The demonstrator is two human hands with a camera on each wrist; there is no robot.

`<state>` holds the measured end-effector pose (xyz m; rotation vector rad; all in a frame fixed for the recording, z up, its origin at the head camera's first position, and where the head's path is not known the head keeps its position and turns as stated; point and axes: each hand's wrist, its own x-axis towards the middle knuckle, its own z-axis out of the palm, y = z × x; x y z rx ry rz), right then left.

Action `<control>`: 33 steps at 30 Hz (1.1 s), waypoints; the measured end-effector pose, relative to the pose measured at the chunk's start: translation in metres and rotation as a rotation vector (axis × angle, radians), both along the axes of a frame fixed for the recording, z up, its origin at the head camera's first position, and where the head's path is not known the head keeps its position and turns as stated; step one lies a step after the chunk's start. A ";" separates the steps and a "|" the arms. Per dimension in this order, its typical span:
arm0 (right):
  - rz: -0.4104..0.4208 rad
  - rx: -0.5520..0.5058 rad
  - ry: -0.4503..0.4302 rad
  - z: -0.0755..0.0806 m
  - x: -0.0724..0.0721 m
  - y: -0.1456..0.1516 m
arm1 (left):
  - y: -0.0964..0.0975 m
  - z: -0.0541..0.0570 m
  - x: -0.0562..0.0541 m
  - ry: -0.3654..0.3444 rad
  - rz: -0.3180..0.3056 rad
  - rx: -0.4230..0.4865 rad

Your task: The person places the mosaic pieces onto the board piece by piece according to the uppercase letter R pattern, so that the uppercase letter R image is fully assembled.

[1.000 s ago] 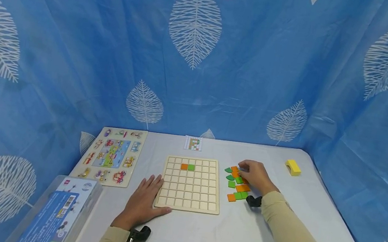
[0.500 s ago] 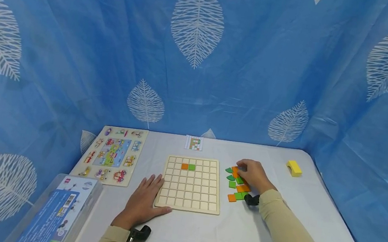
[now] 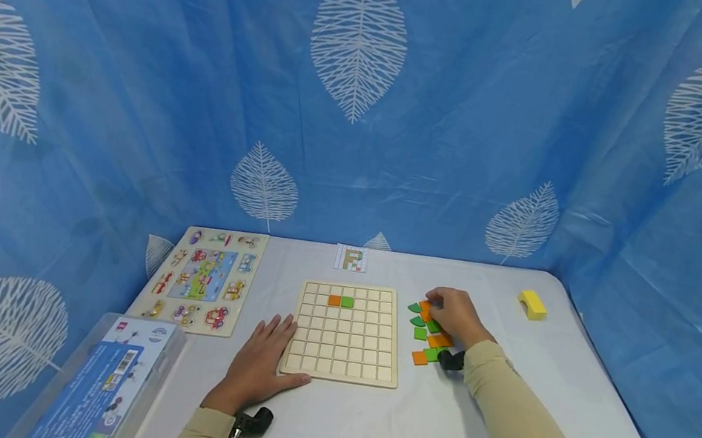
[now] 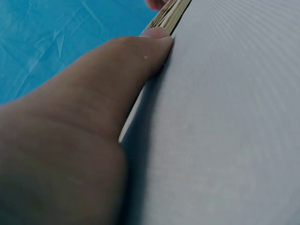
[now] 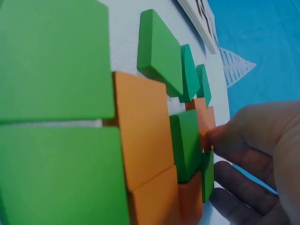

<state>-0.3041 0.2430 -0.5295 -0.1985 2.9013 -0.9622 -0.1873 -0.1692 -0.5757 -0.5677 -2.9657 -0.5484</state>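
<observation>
My left hand lies with fingers spread at the left edge of a wooden grid board; its thumb runs along the near edge in the left wrist view. One orange square tile and one green square tile sit side by side in a far row of the grid. At the far end of the loose tiles, my right hand has curled fingers. In the right wrist view its thumb presses an orange tile, and the index fingertip is hidden. Green tiles lie nearer.
Two dark green leaf-shaped pieces lie left of the loose tiles. A small pattern card is behind the board. A vehicle puzzle and a plastic box stand at left, a yellow arch block at far right.
My right hand has shifted slightly left over the far loose tiles. The left hand stays at the board, and the two tiles in the grid are unchanged.
</observation>
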 end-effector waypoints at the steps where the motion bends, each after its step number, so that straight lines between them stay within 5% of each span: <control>1: -0.002 -0.001 0.001 0.000 0.000 -0.001 | 0.000 0.000 0.000 0.003 -0.001 0.001; 33: -0.006 0.008 0.020 -0.004 -0.003 -0.001 | 0.001 0.003 0.000 -0.017 -0.001 0.001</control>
